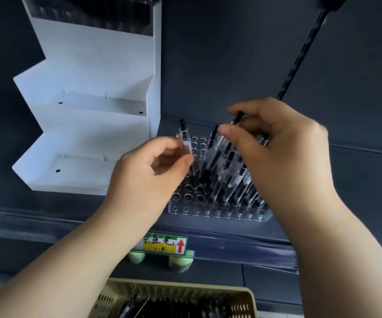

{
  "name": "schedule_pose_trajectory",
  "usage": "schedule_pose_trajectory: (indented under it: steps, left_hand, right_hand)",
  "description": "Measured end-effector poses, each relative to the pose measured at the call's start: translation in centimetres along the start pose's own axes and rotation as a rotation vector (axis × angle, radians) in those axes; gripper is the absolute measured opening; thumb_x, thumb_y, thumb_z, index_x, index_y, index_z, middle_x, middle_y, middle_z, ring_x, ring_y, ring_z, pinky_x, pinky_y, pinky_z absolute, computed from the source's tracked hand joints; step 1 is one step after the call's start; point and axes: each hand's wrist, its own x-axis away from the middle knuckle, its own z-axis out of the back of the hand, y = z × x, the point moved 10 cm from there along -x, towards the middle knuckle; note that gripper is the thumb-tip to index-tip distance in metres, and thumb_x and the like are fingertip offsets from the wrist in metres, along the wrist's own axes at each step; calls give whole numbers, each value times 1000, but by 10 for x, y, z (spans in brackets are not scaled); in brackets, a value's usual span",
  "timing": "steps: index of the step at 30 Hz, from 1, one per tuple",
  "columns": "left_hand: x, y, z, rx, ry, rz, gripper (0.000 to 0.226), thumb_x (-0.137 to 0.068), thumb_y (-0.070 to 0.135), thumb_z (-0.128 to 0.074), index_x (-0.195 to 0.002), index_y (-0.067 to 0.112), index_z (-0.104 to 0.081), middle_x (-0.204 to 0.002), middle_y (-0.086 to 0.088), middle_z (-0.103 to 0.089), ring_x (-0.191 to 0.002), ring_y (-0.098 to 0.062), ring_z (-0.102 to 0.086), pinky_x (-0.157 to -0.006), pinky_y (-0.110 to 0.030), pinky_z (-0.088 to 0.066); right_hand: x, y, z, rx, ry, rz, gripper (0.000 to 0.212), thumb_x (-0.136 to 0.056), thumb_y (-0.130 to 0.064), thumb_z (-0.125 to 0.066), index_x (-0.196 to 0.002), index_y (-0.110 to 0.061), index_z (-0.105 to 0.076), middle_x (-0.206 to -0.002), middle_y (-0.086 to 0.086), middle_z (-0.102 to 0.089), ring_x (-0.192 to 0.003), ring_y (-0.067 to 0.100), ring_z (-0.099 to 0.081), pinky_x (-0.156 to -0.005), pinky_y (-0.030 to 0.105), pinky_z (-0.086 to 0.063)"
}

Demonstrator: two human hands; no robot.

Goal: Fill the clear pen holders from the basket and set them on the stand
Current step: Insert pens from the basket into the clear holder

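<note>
A clear pen holder [217, 213] with rows of round holes sits on the dark shelf, right of the white stepped stand [93, 125]. Several clear pens with black caps [229, 177] stand slanted in its right half; the left holes are empty. My left hand [148, 173] pinches one clear pen [183, 140] upright over the holder's left side. My right hand [277, 148] grips a bunch of pens, one black cap [238, 117] sticking up past my fingers. A yellow perforated basket [240, 301] with dark pens lies at the bottom edge.
The stand's two lower white steps hold nothing; its top tier shows dark pens behind clear plastic. A yellow-green price label [164, 244] with a red arrow clips to the shelf's front rail. A black slotted upright [300, 53] runs diagonally at the upper right.
</note>
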Motion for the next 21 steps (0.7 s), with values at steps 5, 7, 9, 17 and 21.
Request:
schedule_pose_trajectory:
  steps: [5, 7, 9, 17, 21]
  left_hand:
    - [-5, -3, 8, -1, 39, 18, 10, -74, 26, -68, -76, 37, -68, -77, 19, -69, -66, 5, -62, -59, -5, -44]
    - [-7, -3, 10, -12, 42, 16, 12, -75, 26, -69, -80, 37, -68, -78, 19, -70, -71, 3, -64, -66, -6, -46]
    - [-7, -3, 11, -8, 41, 21, 13, -77, 23, -69, -80, 35, -68, -78, 18, -70, -72, 1, -65, -69, -7, -46]
    - [1, 0, 3, 22, 22, 39, 15, -76, 15, -70, -82, 29, -69, -79, 15, -71, -73, 3, -65, -67, -4, -44]
    - [3, 3, 3, 33, 14, 36, 15, -76, 15, -70, -82, 28, -69, -79, 16, -71, -74, 3, -65, -66, -3, -44]
  right_hand:
    - [3, 2, -15, 74, -49, 0, 22, -79, -33, -71, -101, -30, -68, -80, -7, -66, -76, 7, -60, -64, 13, -44]
    - [4, 1, -18, 115, -60, 15, 24, -79, -34, -71, -102, -29, -69, -81, -5, -66, -77, 9, -61, -65, 20, -48]
    - [4, -1, -20, 151, -59, 43, 25, -78, -34, -71, -101, -26, -70, -81, -7, -64, -78, 12, -61, -67, 26, -50]
    - [7, -6, -22, 199, -27, 143, 20, -75, -23, -72, -94, -16, -72, -77, -3, -69, -79, 19, -60, -64, 32, -51]
    - [9, -10, -22, 247, -19, 196, 10, -77, -20, -69, -83, -15, -74, -74, -1, -68, -76, 22, -61, -60, 34, -52]
